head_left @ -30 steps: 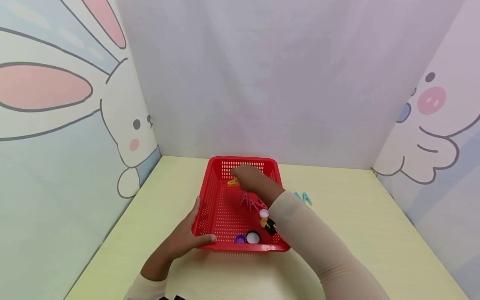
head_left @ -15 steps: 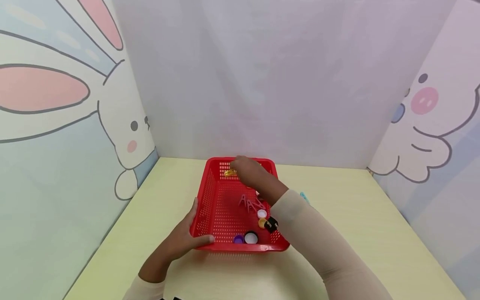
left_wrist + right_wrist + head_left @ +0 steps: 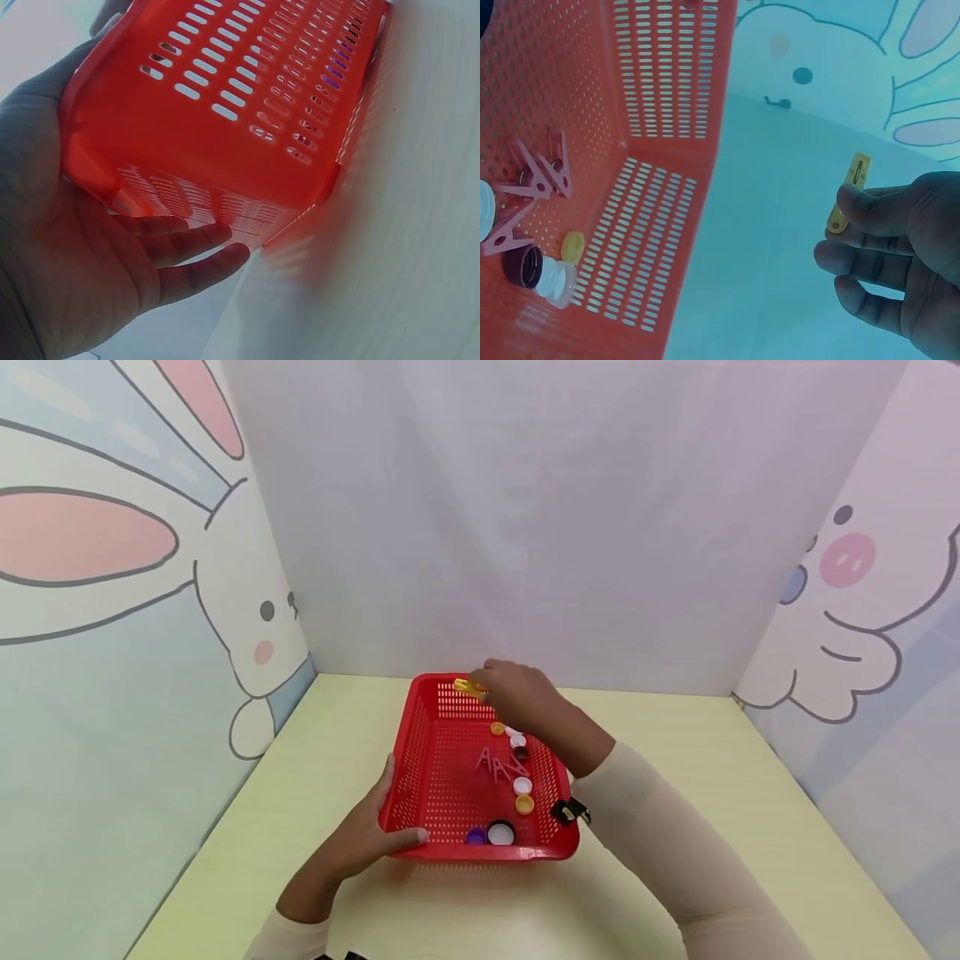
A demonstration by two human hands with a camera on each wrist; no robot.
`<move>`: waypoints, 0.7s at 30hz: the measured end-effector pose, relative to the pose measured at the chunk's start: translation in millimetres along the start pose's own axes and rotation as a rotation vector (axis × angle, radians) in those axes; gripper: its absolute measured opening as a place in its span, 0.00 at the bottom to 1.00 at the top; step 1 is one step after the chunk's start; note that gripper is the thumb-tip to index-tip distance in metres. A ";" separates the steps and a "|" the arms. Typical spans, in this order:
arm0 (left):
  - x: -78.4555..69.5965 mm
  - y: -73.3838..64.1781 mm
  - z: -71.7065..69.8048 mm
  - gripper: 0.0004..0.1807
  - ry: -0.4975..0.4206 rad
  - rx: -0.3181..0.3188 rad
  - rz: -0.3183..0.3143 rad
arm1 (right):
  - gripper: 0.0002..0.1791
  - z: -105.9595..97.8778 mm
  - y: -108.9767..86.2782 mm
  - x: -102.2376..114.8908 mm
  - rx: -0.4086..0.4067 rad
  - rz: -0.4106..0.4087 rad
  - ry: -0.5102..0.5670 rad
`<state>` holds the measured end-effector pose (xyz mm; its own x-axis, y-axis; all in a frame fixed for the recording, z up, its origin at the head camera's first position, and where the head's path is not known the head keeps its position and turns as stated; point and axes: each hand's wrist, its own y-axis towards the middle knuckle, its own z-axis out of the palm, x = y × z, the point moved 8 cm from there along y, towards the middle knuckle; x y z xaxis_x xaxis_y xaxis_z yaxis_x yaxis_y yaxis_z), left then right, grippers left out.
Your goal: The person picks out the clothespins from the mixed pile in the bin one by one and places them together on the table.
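A red plastic basket (image 3: 450, 852) with slotted walls stands on the table. My left hand (image 3: 367, 835) grips its near left corner, thumb over the rim and fingers along the outside wall (image 3: 225, 150). My right hand (image 3: 521, 697) is raised above the far end of the basket. Between its thumb and index finger it pinches a yellow clothespin (image 3: 847, 195), seen clear of the basket in the right wrist view. Several pink clothespins (image 3: 500, 770) lie on the basket floor, to the right of the middle.
Bottle caps lie in the basket: a purple cap (image 3: 476, 836), a black-rimmed white cap (image 3: 501, 833), a yellow cap (image 3: 524, 804), a white cap (image 3: 522, 786) and a dark cap (image 3: 521, 752). My right forearm (image 3: 660, 835) crosses over the basket's right side. A pale wall (image 3: 510, 527) closes the back.
My right hand has lifted the yellow clothespin up from inside the basket toward its far rim. The far caps have come into view. My left hand stays at the corner.
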<state>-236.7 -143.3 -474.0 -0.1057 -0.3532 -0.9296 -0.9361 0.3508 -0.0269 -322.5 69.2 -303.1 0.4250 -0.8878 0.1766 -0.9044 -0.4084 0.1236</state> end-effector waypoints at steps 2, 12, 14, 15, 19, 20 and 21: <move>-0.4 -0.2 -0.2 0.78 -0.001 0.000 -0.002 | 0.34 -4.3 -8.4 -2.5 -0.003 0.015 0.012; -4.8 -0.5 -2.9 0.79 0.014 0.003 0.003 | 0.31 -19.8 -52.7 -27.6 -0.052 0.078 0.020; -5.0 -0.9 -3.6 0.79 0.014 0.002 0.004 | 0.31 -20.4 -60.5 -35.2 -0.072 0.091 0.023; -5.0 -1.1 -4.0 0.79 0.013 0.000 0.004 | 0.30 -20.2 -64.2 -38.7 -0.080 0.093 0.026; -3.3 -1.2 -4.1 0.79 0.011 -0.004 -0.006 | 0.27 -18.6 -78.5 -51.9 -0.114 0.097 0.029; -2.8 -1.1 -3.8 0.79 0.010 -0.004 -0.007 | 0.26 -18.0 -81.8 -54.6 -0.121 0.095 0.029; -2.3 -0.9 -3.7 0.79 0.008 -0.005 -0.009 | 0.25 -17.5 -85.3 -56.9 -0.130 0.089 0.026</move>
<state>-236.9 -146.0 -470.5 -0.0998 -0.3631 -0.9264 -0.9388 0.3430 -0.0333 -268.9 158.3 -306.6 0.3456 -0.9127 0.2178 -0.9269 -0.2958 0.2311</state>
